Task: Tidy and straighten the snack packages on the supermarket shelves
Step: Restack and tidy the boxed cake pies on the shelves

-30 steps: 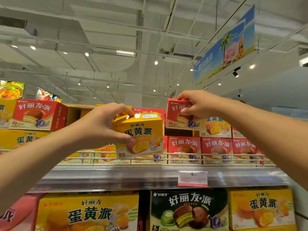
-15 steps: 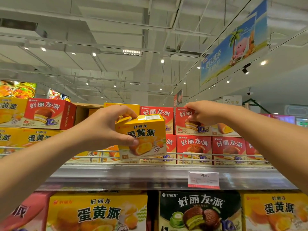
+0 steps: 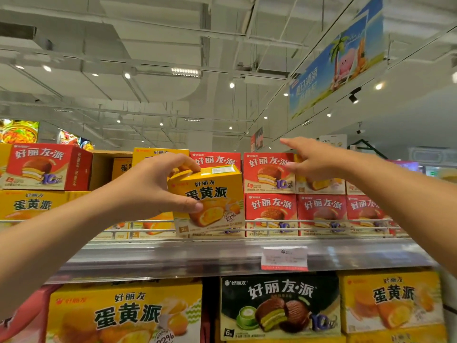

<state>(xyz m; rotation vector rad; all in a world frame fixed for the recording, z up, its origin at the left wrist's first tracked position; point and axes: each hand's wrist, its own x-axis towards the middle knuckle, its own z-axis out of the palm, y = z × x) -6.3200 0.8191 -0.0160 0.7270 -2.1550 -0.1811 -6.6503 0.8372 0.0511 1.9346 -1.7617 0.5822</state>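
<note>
The left hand (image 3: 150, 186) grips a yellow snack box (image 3: 209, 200), fingers curled over its top edge and thumb pressed across its front face; the palm hides the box's left side. The box sits tilted at the front of the top shelf (image 3: 222, 256), its bottom edge blurred behind the wire rail (image 3: 321, 221). Just right of the grip stand two stacked red boxes (image 3: 269, 194). The right hand (image 3: 314, 160) hovers above and right of them with fingers spread and straight, holding nothing; motion blur softens its fingertips, and it covers part of an orange box (image 3: 319, 184) behind it. Below the grip, a price tag (image 3: 284, 258) is too smeared to read fully. The lower shelf's large boxes (image 3: 123, 315) are cut off by the frame's bottom edge.
</note>
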